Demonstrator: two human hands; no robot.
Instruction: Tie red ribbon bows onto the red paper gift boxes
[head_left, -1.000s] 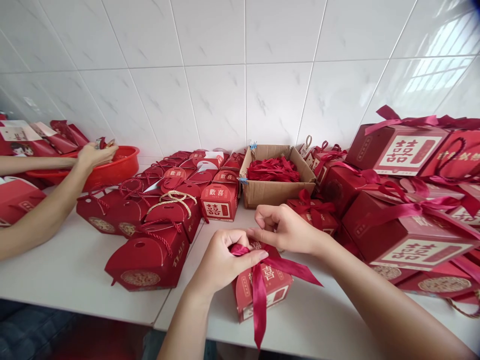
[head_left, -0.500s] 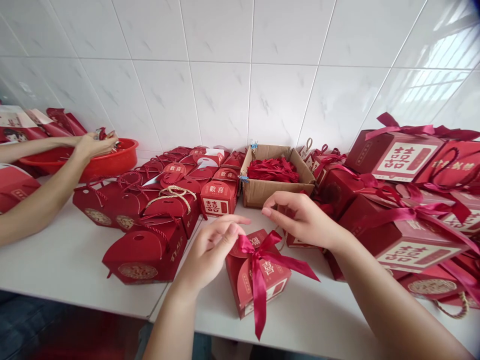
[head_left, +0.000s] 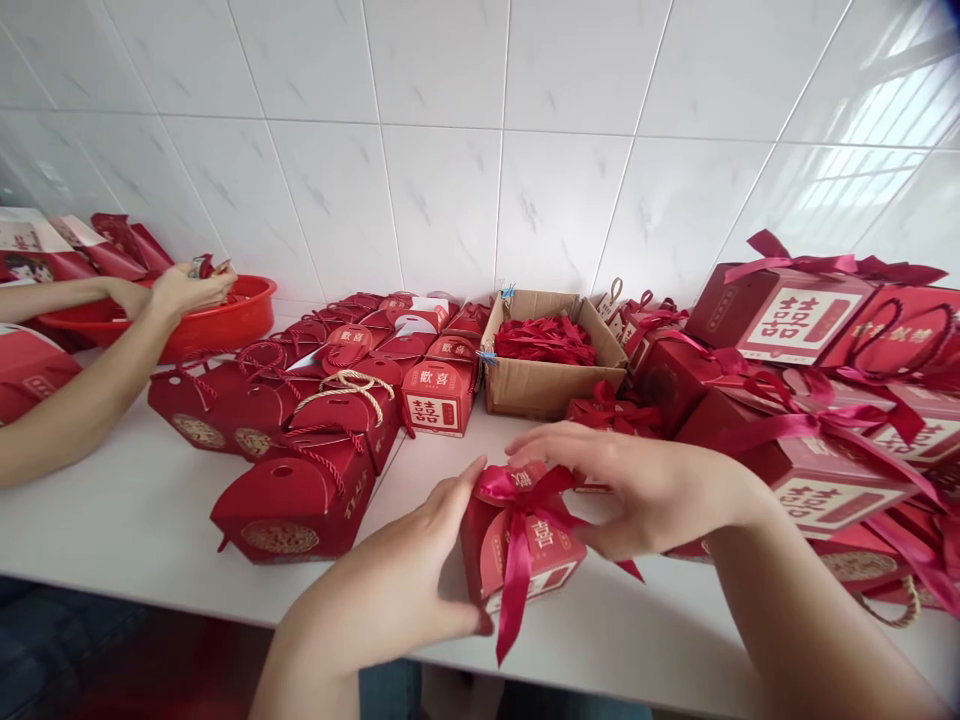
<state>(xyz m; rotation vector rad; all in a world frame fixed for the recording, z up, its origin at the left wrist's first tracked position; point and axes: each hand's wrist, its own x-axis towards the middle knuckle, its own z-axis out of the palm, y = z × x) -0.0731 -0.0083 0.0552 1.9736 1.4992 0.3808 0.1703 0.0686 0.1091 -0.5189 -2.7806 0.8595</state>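
A small red gift box with a crimson satin ribbon tied in a bow stands on the white table in front of me. My left hand clasps its left side, fingers at the back corner and thumb at the lower front. Over the top and right side curves my right hand, its fingers at the far edge and its thumb by the right edge, partly covering the bow. The ribbon's tails hang down the front and out to the right.
Behind the gift box stands a cardboard box of red ribbons. Red boxes with cord handles fill the left; ribboned boxes are stacked right. Far left, another person's hands hold small items over a red basin.
Both my hands came down from above the bow onto the gift box, the left to its left side, the right over its top and right side. The other person's hands barely moved.
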